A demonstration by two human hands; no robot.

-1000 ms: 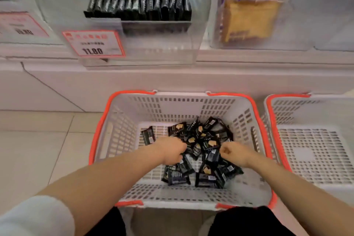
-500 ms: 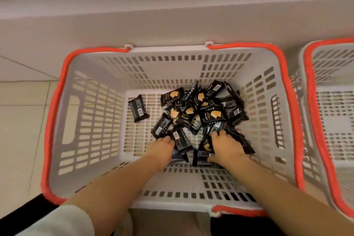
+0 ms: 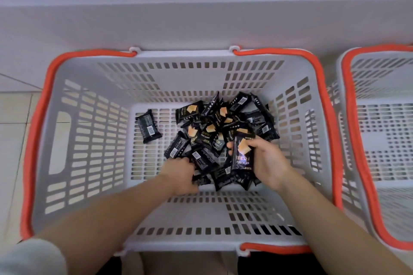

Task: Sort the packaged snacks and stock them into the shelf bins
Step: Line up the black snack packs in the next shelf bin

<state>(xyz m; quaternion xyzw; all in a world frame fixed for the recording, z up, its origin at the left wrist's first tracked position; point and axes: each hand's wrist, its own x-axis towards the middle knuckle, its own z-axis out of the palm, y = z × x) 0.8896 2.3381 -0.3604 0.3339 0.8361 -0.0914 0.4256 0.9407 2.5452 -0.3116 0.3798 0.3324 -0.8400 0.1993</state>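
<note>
- Head view: a white basket (image 3: 67, 118) with an orange rim sits on the floor against the base of the shelving, and both hands reach down into it.
- Head view: a heap of black snack packets (image 3: 214, 127) lies on the basket's floor, towards the far right side; one stray packet (image 3: 149, 126) lies apart to the left of the heap.
- Head view: the right hand (image 3: 266, 161) has its grip closed round a held packet (image 3: 242, 154), lifted a little above the heap, with what looks like more packets stacked beneath it.
- Head view: the left hand (image 3: 181, 174) is down at the near edge of the heap with fingers curled in among the packets; it seems to be gathering some, but whether it holds any I cannot tell.
- Head view: a second basket (image 3: 348, 118) stands just beside the first on the right; what shows of it holds nothing.
- Judgement: the work is at the gathering step. Most packets are still in the basket, no shelf bin is in view, so stocking of this batch is largely left to do.
</note>
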